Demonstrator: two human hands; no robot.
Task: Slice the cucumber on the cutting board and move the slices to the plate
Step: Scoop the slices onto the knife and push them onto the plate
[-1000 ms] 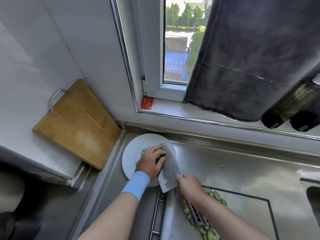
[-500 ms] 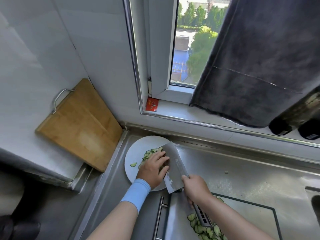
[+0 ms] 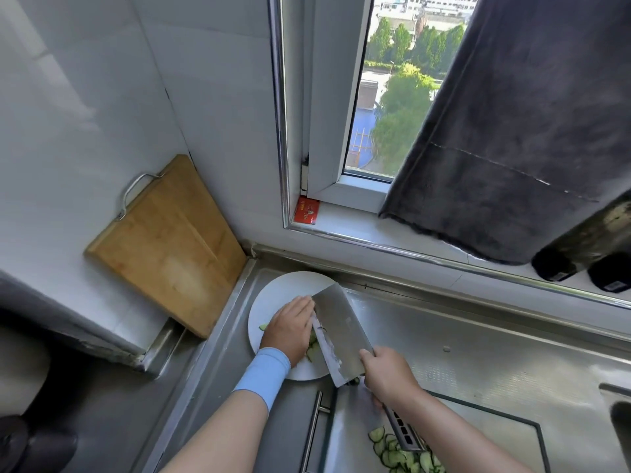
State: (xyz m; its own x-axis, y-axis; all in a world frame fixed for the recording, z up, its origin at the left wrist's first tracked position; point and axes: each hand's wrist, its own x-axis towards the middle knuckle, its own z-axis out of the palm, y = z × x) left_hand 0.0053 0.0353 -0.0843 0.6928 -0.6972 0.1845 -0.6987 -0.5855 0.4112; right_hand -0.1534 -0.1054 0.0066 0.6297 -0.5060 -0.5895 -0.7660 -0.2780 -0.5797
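A white plate lies on the steel counter near the corner. My right hand grips a cleaver and holds its wide blade tilted over the plate's right side. My left hand, with a light blue wristband, lies flat over the plate with its fingers against the blade. A few cucumber slices show on the plate between hand and blade, and one peeks out at the hand's left. More cucumber slices lie on the steel cutting board below my right arm.
A wooden board with a metal handle leans on the left wall. On the sill are a red packet, a hanging dark towel and two dark bottles. A sink edge is at the right.
My left hand has slid along the blade toward me, and the slices seen beyond it before are now under it or beside the blade. The view has shifted slightly.
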